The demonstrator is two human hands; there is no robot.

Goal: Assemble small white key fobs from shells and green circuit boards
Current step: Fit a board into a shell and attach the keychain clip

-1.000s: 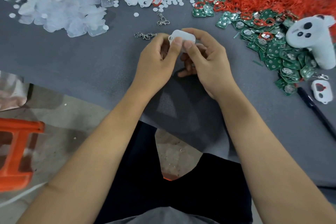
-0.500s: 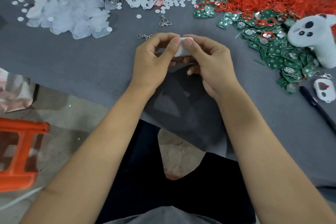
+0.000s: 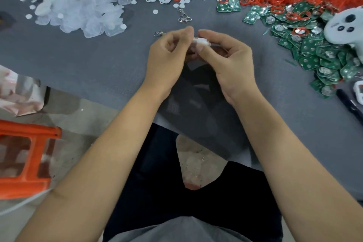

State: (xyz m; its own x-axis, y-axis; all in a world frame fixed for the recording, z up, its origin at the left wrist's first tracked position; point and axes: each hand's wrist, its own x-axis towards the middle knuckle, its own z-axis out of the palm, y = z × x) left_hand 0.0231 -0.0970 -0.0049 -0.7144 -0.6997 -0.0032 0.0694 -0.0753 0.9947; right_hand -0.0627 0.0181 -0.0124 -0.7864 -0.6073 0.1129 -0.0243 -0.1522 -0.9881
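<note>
Both hands meet above the counter [image 3: 98,61]: right hand [image 3: 228,61] pinches the white fob [image 3: 200,41], left hand [image 3: 167,59] curls against it. Uneven squeezing could misalign the shells or drop it.

It was a small assembly workshop: heaps of white shells [image 3: 82,6] and green circuit boards [image 3: 314,51] lay beyond the hands on a grey-covered table [image 3: 78,55].
</note>
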